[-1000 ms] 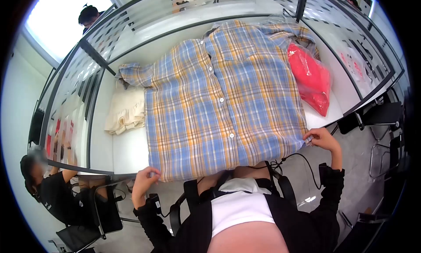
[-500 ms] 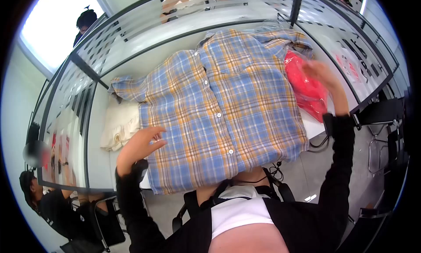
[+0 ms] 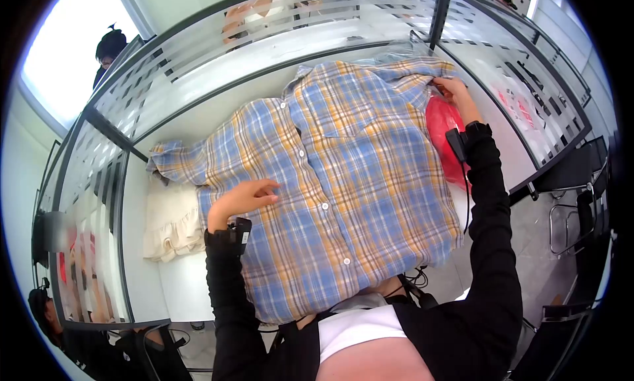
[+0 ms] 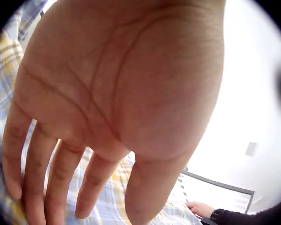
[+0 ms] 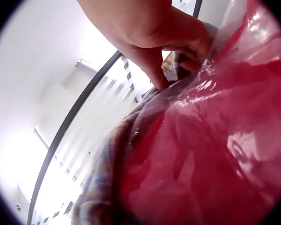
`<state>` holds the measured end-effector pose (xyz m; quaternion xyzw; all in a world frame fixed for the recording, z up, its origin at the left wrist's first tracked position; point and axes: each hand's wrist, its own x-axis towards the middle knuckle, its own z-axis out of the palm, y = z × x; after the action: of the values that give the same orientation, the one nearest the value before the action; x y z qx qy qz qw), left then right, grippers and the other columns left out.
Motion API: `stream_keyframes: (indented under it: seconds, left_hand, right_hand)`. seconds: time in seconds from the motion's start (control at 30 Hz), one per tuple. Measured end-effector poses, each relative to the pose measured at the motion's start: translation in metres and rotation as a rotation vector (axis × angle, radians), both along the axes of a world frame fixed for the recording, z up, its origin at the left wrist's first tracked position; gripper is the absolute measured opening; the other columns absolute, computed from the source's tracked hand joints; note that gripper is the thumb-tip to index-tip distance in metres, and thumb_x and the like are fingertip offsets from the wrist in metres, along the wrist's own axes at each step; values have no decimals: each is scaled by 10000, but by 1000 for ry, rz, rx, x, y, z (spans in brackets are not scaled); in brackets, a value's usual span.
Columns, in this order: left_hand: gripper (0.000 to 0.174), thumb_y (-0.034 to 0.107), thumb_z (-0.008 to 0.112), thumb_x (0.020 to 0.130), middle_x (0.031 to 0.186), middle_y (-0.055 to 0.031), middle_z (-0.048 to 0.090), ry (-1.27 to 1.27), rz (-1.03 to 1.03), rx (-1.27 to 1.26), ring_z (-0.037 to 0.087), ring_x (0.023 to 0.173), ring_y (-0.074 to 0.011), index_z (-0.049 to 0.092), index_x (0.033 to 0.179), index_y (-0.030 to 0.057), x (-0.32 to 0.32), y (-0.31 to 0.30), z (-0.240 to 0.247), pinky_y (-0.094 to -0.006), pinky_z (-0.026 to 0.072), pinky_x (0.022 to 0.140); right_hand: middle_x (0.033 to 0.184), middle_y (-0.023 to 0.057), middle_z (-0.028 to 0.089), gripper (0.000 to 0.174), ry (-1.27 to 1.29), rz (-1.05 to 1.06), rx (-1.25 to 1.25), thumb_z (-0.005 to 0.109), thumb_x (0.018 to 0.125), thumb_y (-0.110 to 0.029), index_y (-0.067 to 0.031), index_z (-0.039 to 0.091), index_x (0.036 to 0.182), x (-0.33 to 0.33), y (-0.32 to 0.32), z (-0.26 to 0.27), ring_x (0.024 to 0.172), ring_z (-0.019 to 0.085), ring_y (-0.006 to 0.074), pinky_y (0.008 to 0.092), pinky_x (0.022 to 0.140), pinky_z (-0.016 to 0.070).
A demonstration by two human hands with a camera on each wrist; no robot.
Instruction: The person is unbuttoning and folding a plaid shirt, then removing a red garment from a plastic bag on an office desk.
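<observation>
A blue, yellow and white plaid button-up shirt (image 3: 376,183) lies spread front up, its collar toward the back. Over its left front hovers my left hand (image 3: 246,197), palm down, holding nothing; the left wrist view shows its fingers loosely extended. At the right sleeve, my right hand (image 3: 454,94) reaches in with curled fingers. In the right wrist view, thumb and fingers close around the plaid sleeve edge (image 5: 168,63), right beside the clear plastic of a bag with something red inside (image 5: 215,150). Part of that grip is hidden behind the plastic.
A folded cream garment with ruffles (image 3: 173,219) lies left of the shirt on the white table (image 3: 181,288). Clear partitions with dark frames (image 3: 105,127) border the table. Clear plastic (image 3: 403,51) lies behind the shirt. Other people are beyond the partitions.
Both hands have left the shirt's bottom hem. The left moved up over the shirt's front; the right went across the red bag to the right sleeve. The shirt lies nearly the same.
</observation>
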<state>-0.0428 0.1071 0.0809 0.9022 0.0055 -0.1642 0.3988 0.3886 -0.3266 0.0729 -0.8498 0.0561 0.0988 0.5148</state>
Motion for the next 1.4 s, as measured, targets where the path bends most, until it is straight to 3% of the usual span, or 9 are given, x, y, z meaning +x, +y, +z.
stream_keyframes:
  seconds: [0.13,0.3,0.47,0.67,0.93,1.07,1.13,1.2,1.4]
  left_hand:
    - [376,256,608,840,856,-60,636,-28,61,17,593,781,-166,541,1151,55,-7,14,-6,-280,463,729]
    - [380,259,612,833,859,-50,635,-8,81,68,587,788,-171,541,1153,68,-14,18,3,-286,463,736]
    - [376,270,609,834,880,-58,635,-20,44,101,585,797,-192,542,1156,87,-15,14,8,-299,464,739]
    - [382,279,612,827,917,-79,633,-71,87,94,587,806,-205,546,1154,93,-23,11,22,-304,468,739]
    - [357,262,597,834,980,-124,619,-172,77,136,591,855,-233,554,1144,90,-32,9,35,-316,473,749]
    - [366,269,607,826,987,-127,619,-252,55,154,592,863,-236,558,1142,90,-34,18,24,-321,474,757]
    - [374,276,616,818,986,-131,620,-292,85,155,593,867,-240,560,1140,94,-34,24,23,-324,475,762]
    - [458,310,639,797,1035,-145,604,-283,176,212,594,870,-247,532,1166,62,-32,32,19,-331,477,760]
    - [639,353,647,783,1159,-166,548,-337,577,34,559,1021,-300,391,1281,46,-12,45,-4,-378,465,813]
  right_hand:
    - [675,26,558,356,-224,-200,299,755,668,-326,-41,598,813,0,6,-19,499,452,112,253,421,332]
    - [1221,157,463,977,-346,-299,405,747,596,-535,36,364,1291,6,5,-3,1048,477,287,406,783,435]
    - [1126,177,533,785,-1121,-438,139,783,606,-417,36,484,1172,-4,-5,37,1062,493,278,318,911,364]
    - [819,108,624,356,-1175,-479,-27,748,579,-218,-45,601,853,-15,-10,85,784,590,244,321,725,452]
    - [670,155,538,280,-1634,-54,-165,671,659,-129,-39,621,920,-153,166,160,682,540,324,392,656,442]
    - [919,156,598,452,-1059,1003,-538,653,725,-160,-74,526,1150,-215,202,127,828,587,311,385,711,467]
    - [1143,125,519,473,-1207,1524,-568,653,711,-136,-87,529,1164,-230,206,88,993,540,282,388,809,447]
    - [1244,102,448,466,-947,1471,-751,670,682,-120,-97,530,1126,-246,205,69,1058,501,297,380,860,428]
    - [1098,90,490,397,-1191,1101,-547,683,673,-125,-79,517,1031,-246,180,60,1009,503,285,381,843,428]
